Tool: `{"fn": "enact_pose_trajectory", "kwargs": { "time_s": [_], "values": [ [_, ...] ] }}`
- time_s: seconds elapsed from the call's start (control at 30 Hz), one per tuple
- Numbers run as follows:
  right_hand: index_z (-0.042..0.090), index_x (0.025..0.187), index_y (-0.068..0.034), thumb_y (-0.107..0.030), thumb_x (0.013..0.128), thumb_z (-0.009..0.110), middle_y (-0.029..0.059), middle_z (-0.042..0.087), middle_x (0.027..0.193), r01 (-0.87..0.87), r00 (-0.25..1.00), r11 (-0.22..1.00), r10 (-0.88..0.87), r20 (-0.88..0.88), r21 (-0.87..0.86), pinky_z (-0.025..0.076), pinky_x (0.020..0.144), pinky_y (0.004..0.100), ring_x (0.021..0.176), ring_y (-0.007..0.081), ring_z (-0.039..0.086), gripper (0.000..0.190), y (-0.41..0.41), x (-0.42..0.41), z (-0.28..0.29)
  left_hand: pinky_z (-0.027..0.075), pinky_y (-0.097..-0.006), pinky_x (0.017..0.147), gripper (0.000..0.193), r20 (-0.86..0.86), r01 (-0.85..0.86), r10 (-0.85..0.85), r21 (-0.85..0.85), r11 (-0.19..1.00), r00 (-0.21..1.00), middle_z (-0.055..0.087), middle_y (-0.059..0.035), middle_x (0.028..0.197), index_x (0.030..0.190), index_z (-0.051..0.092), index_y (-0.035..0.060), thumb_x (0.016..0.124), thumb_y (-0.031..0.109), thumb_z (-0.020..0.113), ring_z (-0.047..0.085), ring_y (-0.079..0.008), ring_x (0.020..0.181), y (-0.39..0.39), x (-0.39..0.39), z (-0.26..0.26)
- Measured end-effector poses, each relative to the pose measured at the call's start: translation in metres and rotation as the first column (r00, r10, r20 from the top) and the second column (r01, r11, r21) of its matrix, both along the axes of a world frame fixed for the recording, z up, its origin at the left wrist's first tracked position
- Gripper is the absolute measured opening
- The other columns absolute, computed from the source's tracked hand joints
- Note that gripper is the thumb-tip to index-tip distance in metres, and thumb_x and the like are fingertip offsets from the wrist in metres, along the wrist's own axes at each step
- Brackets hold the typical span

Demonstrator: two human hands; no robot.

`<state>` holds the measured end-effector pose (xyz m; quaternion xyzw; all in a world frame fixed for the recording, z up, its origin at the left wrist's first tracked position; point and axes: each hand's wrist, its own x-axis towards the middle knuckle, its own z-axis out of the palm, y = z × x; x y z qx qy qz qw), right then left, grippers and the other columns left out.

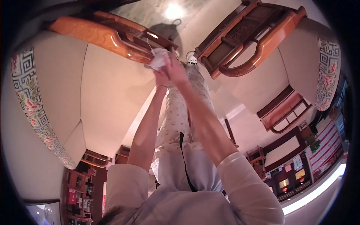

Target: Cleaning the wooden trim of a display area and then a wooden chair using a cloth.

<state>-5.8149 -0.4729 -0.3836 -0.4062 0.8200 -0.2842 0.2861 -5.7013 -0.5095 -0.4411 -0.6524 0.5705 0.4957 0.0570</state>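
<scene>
A crumpled white cloth or tissue (159, 59) is at my hands, with a thin pale strand rising from its upper left. My left hand (162, 76), with a bracelet at the wrist, grips its lower end. My right hand (176, 69) lies against the right side of the cloth, fingers stretched upward; blur hides whether they grip it. Just behind and left of the cloth is the curved armrest of a polished wooden chair (118, 42). A second carved wooden chair (239, 36) stands to the right of my hands.
A white shoe (191, 58) shows on the floor between the two chairs. Another wooden chair (284, 109) stands farther right. Wooden shelves (80, 188) with objects are at lower left, and a dark cabinet (292, 180) is at lower right. Patterned bands run along both sides.
</scene>
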Motion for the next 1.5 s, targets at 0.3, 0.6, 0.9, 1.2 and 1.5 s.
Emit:
{"fn": "enact_pose_trajectory", "kwargs": {
  "time_s": [0.3,0.6,0.9,1.2,1.5],
  "values": [
    [0.01,0.144,-0.011,-0.014,0.082,0.051,0.0189,0.06,0.084,-0.046,0.996,0.924,0.07,-0.049,0.38,0.051,0.07,0.0424,0.083,0.0351,0.061,0.075,0.078,-0.017,-0.024,0.034,-0.0274,0.04,0.047,0.203,-0.304,0.226,0.594,0.745,0.953,0.056,-0.0048,0.078,0.109,0.052,0.0037,0.085,0.044,0.052,0.043,-0.0118,0.051,0.053,-0.046,0.041],
    [0.052,0.111,0.002,-0.015,0.085,0.044,0.0256,0.059,0.099,-0.082,0.901,0.865,-0.148,0.409,0.495,0.045,0.08,0.0486,0.092,0.0409,0.057,0.032,0.232,-0.042,-0.05,0.047,-0.0298,0.07,0.045,-0.103,0.138,-0.103,0.426,0.894,0.989,0.059,-0.0068,0.089,0.105,0.052,0.0038,0.062,0.008,0.065,0.059,-0.0214,0.079,0.127,-0.032,0.078],
    [0.053,0.116,0.0,-0.027,0.09,0.049,0.0117,0.06,0.112,0.454,-0.096,0.648,-0.647,0.757,0.611,0.046,0.088,0.0406,0.099,0.0237,0.059,0.037,0.336,-0.156,-0.006,0.046,-0.0297,0.078,0.036,-0.78,0.636,0.179,0.601,0.484,0.6,0.06,-0.0074,0.094,0.089,0.062,0.006,0.054,-0.003,0.06,0.058,-0.0196,0.091,0.145,-0.201,0.213],
    [0.043,0.129,-0.006,-0.037,0.093,0.048,0.0042,0.053,0.122,0.914,-0.276,0.237,-0.231,0.933,0.329,0.043,0.091,0.0299,0.108,0.0142,0.052,0.048,0.236,-0.323,0.154,0.043,-0.0273,0.085,0.049,-0.591,0.521,-0.173,0.489,0.7,0.787,0.058,-0.0063,0.111,0.129,0.038,0.0057,0.086,0.018,0.059,0.055,-0.0123,0.1,0.056,-0.404,0.236],
    [0.039,0.13,0.0,-0.041,0.092,0.047,0.0112,0.05,0.125,0.975,-0.048,0.099,-0.784,0.619,0.2,0.033,0.099,0.0317,0.118,0.02,0.044,0.057,0.204,-0.402,0.117,0.045,-0.0309,0.081,0.057,-0.383,0.545,-0.55,-0.132,0.828,0.743,0.055,-0.014,0.103,0.132,0.031,0.0052,0.087,0.027,0.058,0.052,-0.0188,0.097,0.0,-0.522,0.174]
  ]
}}
